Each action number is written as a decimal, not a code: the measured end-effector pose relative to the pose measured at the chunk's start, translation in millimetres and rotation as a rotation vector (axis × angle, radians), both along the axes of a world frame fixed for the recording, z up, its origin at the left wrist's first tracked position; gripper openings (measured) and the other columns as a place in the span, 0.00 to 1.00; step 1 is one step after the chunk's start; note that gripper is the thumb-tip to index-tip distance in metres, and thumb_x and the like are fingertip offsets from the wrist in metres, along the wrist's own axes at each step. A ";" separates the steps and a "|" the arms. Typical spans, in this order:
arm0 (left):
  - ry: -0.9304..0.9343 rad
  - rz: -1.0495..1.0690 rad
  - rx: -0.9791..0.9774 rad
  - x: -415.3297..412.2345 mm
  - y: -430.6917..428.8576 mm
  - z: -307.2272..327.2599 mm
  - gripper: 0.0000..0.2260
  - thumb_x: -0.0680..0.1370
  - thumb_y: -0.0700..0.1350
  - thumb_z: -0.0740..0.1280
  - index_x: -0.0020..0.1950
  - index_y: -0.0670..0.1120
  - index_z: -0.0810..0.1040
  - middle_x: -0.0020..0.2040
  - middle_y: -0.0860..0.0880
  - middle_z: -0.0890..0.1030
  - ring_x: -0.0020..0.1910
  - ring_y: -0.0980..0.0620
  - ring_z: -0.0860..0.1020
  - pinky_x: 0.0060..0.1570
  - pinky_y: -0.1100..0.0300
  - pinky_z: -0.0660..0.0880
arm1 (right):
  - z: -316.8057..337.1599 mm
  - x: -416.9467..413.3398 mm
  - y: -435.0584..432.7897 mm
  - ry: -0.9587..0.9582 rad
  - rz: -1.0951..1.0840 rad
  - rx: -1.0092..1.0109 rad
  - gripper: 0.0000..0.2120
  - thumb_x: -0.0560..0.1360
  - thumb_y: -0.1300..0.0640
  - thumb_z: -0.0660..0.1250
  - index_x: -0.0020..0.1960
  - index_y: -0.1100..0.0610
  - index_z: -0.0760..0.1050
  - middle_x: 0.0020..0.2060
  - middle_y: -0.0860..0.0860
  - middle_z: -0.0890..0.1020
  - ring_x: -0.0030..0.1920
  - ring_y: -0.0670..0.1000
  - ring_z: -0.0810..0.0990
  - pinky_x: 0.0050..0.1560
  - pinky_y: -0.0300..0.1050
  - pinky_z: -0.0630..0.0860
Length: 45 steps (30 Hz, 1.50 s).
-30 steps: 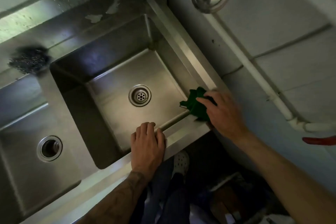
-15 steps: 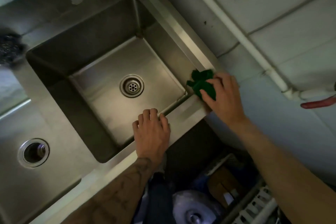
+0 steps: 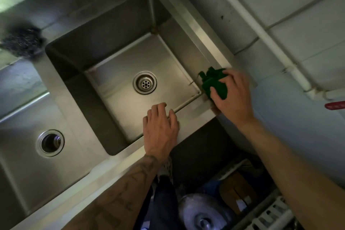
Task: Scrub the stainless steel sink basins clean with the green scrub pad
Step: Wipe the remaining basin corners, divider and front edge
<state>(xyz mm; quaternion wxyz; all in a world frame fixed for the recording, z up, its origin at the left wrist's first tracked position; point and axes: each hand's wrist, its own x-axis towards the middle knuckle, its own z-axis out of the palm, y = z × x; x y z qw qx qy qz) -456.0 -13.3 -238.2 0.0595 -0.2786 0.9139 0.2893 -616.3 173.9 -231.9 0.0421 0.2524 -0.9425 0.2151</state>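
Observation:
The right stainless steel basin (image 3: pixel 119 110) fills the middle of the view, its round drain (image 3: pixel 145 82) in the floor. My right hand (image 3: pixel 233 99) grips the crumpled green scrub pad (image 3: pixel 214 82) against the basin's near right corner, at the rim. My left hand (image 3: pixel 161 129) rests flat on the front rim (image 3: pixel 192 119), fingers curling slightly over the inner edge. The left basin (image 3: pixel 28 173) with its open drain hole (image 3: pixel 50 143) lies at the lower left.
A dark steel-wool scourer (image 3: pixel 22 43) sits on the ledge behind the divider at the left. A white pipe (image 3: pixel 261 31) runs along the tiled wall at the right. Below the sink stand a metal pot lid (image 3: pixel 203 214), boxes and a white rack (image 3: pixel 270 216).
My right hand has shifted the green pad a little along the right rim near the corner. My left hand has stayed on the front rim. The view has swung slightly.

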 end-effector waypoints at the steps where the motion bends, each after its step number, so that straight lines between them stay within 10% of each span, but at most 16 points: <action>1: 0.033 0.018 0.024 1.3 -0.4 -1.0 0.22 0.85 0.56 0.51 0.73 0.47 0.70 0.66 0.48 0.76 0.62 0.49 0.75 0.65 0.50 0.72 | -0.1 4.7 -2.0 -0.015 -0.014 -0.010 0.15 0.76 0.52 0.72 0.56 0.61 0.77 0.61 0.58 0.77 0.62 0.56 0.73 0.63 0.46 0.71; 10: 0.055 -0.103 -0.100 63.0 -45.5 13.1 0.18 0.86 0.49 0.58 0.72 0.43 0.74 0.67 0.44 0.78 0.66 0.44 0.74 0.69 0.48 0.68 | -1.6 85.5 -31.1 -0.015 0.281 -0.003 0.20 0.80 0.49 0.67 0.67 0.60 0.78 0.62 0.56 0.76 0.59 0.53 0.74 0.61 0.45 0.73; 20: 0.068 -0.122 -0.319 173.9 -116.5 5.5 0.20 0.84 0.50 0.60 0.72 0.40 0.72 0.77 0.38 0.68 0.75 0.38 0.69 0.74 0.40 0.66 | 5.5 135.7 -76.1 -0.189 -0.081 -0.102 0.19 0.81 0.50 0.68 0.68 0.58 0.77 0.73 0.55 0.73 0.73 0.52 0.70 0.76 0.41 0.64; 28: 0.070 -0.238 -0.395 203.6 -129.2 2.6 0.25 0.86 0.51 0.53 0.79 0.40 0.70 0.82 0.41 0.67 0.82 0.43 0.65 0.79 0.40 0.62 | 5.0 199.8 -109.1 -0.153 0.165 -0.025 0.19 0.82 0.52 0.67 0.69 0.59 0.77 0.73 0.56 0.74 0.74 0.54 0.72 0.77 0.54 0.69; 35: 0.080 -0.269 -0.397 205.7 -132.0 -7.0 0.24 0.88 0.50 0.51 0.81 0.41 0.65 0.83 0.41 0.64 0.84 0.43 0.61 0.80 0.40 0.61 | 4.6 219.9 -134.1 -0.133 -0.194 -0.071 0.19 0.82 0.50 0.66 0.70 0.57 0.75 0.73 0.56 0.72 0.74 0.52 0.69 0.75 0.49 0.68; 45: 0.100 -0.164 -0.187 236.6 -162.6 12.6 0.20 0.85 0.45 0.54 0.74 0.39 0.72 0.75 0.40 0.74 0.74 0.41 0.73 0.74 0.42 0.70 | -3.9 324.3 -193.9 -0.157 0.100 -0.035 0.21 0.82 0.49 0.66 0.72 0.57 0.74 0.73 0.57 0.71 0.74 0.55 0.70 0.74 0.54 0.71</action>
